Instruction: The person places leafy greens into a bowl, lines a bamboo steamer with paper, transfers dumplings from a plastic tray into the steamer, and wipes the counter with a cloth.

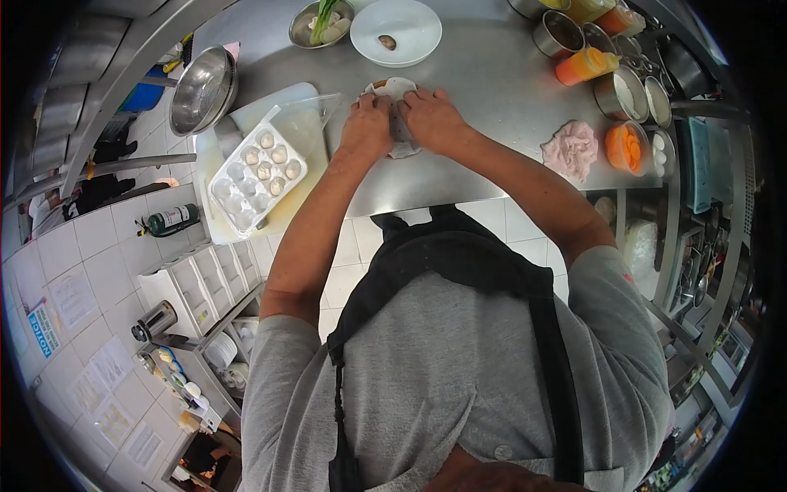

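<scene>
Pale flat piece (400, 135) lies on the tabletop (500, 90) directly under the fingers of both hands, close to the near edge. Long axis runs away from the body, roughly straight ahead; one end shows beyond the fingers, the other short of them. Brown edge (379, 83) shows at the far end.

Left hand (369, 123) and right hand (428, 119): fingers bent, pressed onto the piece from either side, hands close together. Cannot tell whether they pinch it or only push down.

Containers: white bowl (418, 47) just beyond the fingers, one small brown lump (387, 41) inside. Small metal bowl (303, 37) beyond and left, green stalks (326, 15) and pale chunks in it. Left of the fingers, clear tray (238, 217) on a cutting board (215, 209), tilted to them, round pale items (279, 154) in several cups. Large metal bowl (197, 90) farther left. Well right: pink mass (570, 152) on the bare metal, tub with orange pieces (627, 148), tub with white round items (658, 152), orange bottle (584, 67) farther out.

Middle of the piece hidden by the hands; material unclear. Metal pots (557, 34) far right overlap, some contents unreadable. Top edge crops the small metal bowl and green stalks.
</scene>
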A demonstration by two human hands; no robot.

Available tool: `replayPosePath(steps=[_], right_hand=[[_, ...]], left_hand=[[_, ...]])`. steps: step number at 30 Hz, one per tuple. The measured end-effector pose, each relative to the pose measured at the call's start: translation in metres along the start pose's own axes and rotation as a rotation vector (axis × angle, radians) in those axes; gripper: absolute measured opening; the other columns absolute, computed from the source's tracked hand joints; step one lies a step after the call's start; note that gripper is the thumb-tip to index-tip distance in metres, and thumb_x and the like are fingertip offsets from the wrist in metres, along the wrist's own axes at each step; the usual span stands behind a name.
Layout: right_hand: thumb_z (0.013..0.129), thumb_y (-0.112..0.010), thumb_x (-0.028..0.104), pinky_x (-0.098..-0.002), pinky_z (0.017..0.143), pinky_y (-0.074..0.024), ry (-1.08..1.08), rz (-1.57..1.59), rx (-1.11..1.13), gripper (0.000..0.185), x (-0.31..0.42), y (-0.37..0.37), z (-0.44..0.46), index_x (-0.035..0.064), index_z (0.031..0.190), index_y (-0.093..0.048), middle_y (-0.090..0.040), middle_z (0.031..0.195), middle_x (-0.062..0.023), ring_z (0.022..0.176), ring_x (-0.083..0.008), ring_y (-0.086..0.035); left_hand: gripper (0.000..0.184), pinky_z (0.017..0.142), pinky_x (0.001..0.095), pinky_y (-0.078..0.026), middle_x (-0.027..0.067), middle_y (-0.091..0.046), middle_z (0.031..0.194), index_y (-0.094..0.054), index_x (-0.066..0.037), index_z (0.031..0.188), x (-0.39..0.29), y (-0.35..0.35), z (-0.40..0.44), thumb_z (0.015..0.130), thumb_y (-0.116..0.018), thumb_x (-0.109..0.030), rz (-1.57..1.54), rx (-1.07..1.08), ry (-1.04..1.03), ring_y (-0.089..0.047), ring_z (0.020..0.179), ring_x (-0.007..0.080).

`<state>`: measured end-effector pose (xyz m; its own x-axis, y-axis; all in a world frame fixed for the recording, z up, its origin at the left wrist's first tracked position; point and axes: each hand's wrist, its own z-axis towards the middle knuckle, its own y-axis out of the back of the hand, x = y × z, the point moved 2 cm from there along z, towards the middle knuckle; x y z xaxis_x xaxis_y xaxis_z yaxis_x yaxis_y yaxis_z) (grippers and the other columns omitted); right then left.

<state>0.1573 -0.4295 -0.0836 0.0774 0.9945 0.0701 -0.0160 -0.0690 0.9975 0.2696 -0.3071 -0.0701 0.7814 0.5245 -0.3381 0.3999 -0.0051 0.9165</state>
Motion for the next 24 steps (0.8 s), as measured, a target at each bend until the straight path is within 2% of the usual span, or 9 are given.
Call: replayPosePath(steps=[5, 7, 10, 13, 15, 19, 21, 22, 24], right_hand=[[0.094, -0.061, 0.018, -0.0502, 0.099, -0.0422, -0.011, -0.017, 0.044, 0.031, 0.000, 0.000, 0.004, 0.0046, 0.121, -0.070, -0.068, 0.124, -0.0097, 0.121, -0.0250, -0.060], [0.095, -0.061, 0.018, -0.0500, 0.100, -0.0413, -0.016, -0.019, 0.078, 0.034, 0.001, -0.001, 0.006, 0.0038, 0.125, -0.068, -0.067, 0.125, -0.0100, 0.122, -0.0245, -0.060], [0.095, -0.062, 0.019, -0.0491, 0.100, -0.0398, -0.036, -0.055, 0.085, 0.040, 0.004, -0.001, 0.011, 0.0033, 0.131, -0.064, -0.066, 0.125, -0.0100, 0.122, -0.0230, -0.059], [0.094, -0.063, 0.019, -0.0475, 0.101, -0.0380, -0.051, -0.084, 0.098, 0.040, 0.006, 0.006, 0.020, 0.0048, 0.132, -0.063, -0.065, 0.124, -0.0098, 0.120, -0.0224, -0.061], [0.094, -0.064, 0.018, -0.0477, 0.100, -0.0363, -0.083, -0.060, 0.289, 0.039, 0.007, 0.012, 0.033, 0.0062, 0.131, -0.065, -0.065, 0.123, -0.0101, 0.116, -0.0229, -0.064], [0.094, -0.064, 0.017, -0.0496, 0.100, -0.0348, -0.082, -0.012, 0.384, 0.036, 0.008, 0.021, 0.043, 0.0076, 0.128, -0.069, -0.065, 0.124, -0.0114, 0.109, -0.0240, -0.068], [0.092, -0.067, 0.016, -0.0492, 0.102, -0.0372, -0.076, -0.070, 0.469, 0.047, 0.010, 0.025, 0.045, 0.0047, 0.137, -0.058, -0.062, 0.128, -0.0120, 0.108, -0.0255, -0.070], [0.092, -0.067, 0.016, -0.0492, 0.102, -0.0372, -0.069, -0.069, 0.460, 0.047, 0.010, 0.023, 0.046, 0.0047, 0.137, -0.058, -0.062, 0.128, -0.0120, 0.108, -0.0255, -0.070], [0.093, -0.065, 0.017, -0.0511, 0.099, -0.0346, -0.052, -0.043, 0.373, 0.032, 0.009, 0.020, 0.042, 0.0090, 0.124, -0.073, -0.066, 0.125, -0.0126, 0.106, -0.0250, -0.071]], left_hand=[[0.077, 0.109, 0.0473, -0.051, 0.0250, -0.049, 0.147, -0.048, -0.002, 0.149, -0.009, 0.002, 0.000, 0.079, -0.078, -0.014, 0.107, 0.070, 0.085, -0.055, 0.132, 0.0456], [0.085, 0.110, 0.0467, -0.051, 0.0250, -0.048, 0.148, -0.045, 0.000, 0.149, -0.016, 0.003, -0.002, 0.079, -0.084, -0.027, 0.131, 0.105, 0.115, -0.055, 0.132, 0.0455], [0.094, 0.109, 0.0464, -0.052, 0.0232, -0.046, 0.150, -0.043, -0.002, 0.151, -0.023, 0.006, -0.006, 0.077, -0.088, -0.038, 0.218, 0.171, 0.127, -0.053, 0.135, 0.0442], [0.104, 0.108, 0.0456, -0.054, 0.0213, -0.043, 0.151, -0.038, -0.004, 0.155, -0.017, -0.010, 0.003, 0.074, -0.091, -0.042, 0.247, 0.115, 0.149, -0.051, 0.137, 0.0424], [0.108, 0.107, 0.0452, -0.054, 0.0203, -0.043, 0.151, -0.035, -0.004, 0.157, -0.017, -0.011, 0.010, 0.073, -0.092, -0.042, 0.241, 0.154, 0.176, -0.051, 0.137, 0.0418], [0.116, 0.107, 0.0450, -0.056, 0.0181, -0.043, 0.149, -0.030, -0.004, 0.160, -0.015, -0.011, 0.016, 0.071, -0.094, -0.041, 0.247, 0.224, 0.214, -0.052, 0.135, 0.0403], [0.115, 0.107, 0.0453, -0.056, 0.0183, -0.044, 0.148, -0.030, -0.004, 0.159, -0.013, -0.016, 0.015, 0.071, -0.094, -0.041, 0.259, 0.190, 0.210, -0.052, 0.135, 0.0399], [0.114, 0.107, 0.0455, -0.056, 0.0184, -0.044, 0.147, -0.031, -0.003, 0.158, -0.013, -0.016, 0.014, 0.071, -0.094, -0.042, 0.269, 0.159, 0.201, -0.053, 0.134, 0.0394], [0.114, 0.107, 0.0459, -0.055, 0.0195, -0.044, 0.149, -0.032, -0.002, 0.158, -0.011, -0.017, 0.013, 0.071, -0.094, -0.042, 0.250, 0.158, 0.203, -0.052, 0.135, 0.0408]])
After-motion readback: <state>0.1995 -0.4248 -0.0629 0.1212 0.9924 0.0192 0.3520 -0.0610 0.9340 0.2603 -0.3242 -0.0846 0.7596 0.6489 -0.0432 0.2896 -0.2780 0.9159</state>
